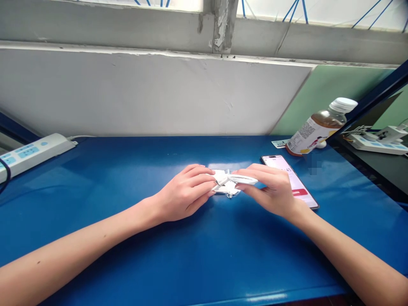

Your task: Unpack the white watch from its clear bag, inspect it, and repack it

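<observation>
My left hand [189,191] is closed at the left end of a small white object in clear plastic [223,187], low over the blue table. Across from it, my right hand [270,187] pinches a white loop [245,179], which looks like a coiled cable, between thumb and fingers. The loop lies against the white object, and a narrow white tie or band shows where they meet. Fingers cover both ends, so exactly what the plastic holds is hard to make out.
A phone [301,187] with a lit screen lies beside my right hand. Behind it a drink bottle [317,129] leans over a small card [279,144]. White power strips [35,151] sit at the left and right. A wall [153,93] closes off the table's [178,263] back edge.
</observation>
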`<state>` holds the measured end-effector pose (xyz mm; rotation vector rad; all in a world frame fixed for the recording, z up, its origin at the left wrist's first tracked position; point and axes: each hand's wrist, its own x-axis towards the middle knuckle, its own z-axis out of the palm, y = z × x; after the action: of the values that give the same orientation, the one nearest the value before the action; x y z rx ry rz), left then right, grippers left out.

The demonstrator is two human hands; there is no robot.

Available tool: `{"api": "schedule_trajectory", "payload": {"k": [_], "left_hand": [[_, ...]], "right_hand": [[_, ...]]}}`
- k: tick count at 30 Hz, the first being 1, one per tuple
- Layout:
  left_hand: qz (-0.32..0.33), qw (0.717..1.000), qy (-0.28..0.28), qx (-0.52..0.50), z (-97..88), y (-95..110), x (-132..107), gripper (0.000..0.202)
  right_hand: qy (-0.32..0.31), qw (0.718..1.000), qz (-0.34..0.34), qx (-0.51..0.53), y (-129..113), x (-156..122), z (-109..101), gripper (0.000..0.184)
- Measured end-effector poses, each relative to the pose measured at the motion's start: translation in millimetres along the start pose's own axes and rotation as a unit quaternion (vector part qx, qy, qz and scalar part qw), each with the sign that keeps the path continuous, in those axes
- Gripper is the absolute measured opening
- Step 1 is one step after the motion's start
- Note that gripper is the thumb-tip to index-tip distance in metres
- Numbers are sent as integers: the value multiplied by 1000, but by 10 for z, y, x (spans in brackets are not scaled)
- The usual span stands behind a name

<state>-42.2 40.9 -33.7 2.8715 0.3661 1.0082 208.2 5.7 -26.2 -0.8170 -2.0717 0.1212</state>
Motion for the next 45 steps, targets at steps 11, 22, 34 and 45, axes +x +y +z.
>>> {"api": "schedule_trajectory", "payload": {"k": [11, 22, 34, 45], "left_hand": [[-237, 928, -24, -285, -109, 361, 135, 29], [-406, 690, -96, -592, 67, 481, 137, 34], [-412, 488, -48, -768, 259, 468, 20, 33], [-427, 460, -29, -778, 290, 445, 27, 29]], "right_hand": [[24, 991, 93, 89, -86, 5, 16, 10], [-15, 950, 219, 224, -56, -23, 125, 24], [-61, 914, 262, 305, -92, -6, 224, 16], [-43, 842, 306, 443, -132, 37, 284, 22]]}}
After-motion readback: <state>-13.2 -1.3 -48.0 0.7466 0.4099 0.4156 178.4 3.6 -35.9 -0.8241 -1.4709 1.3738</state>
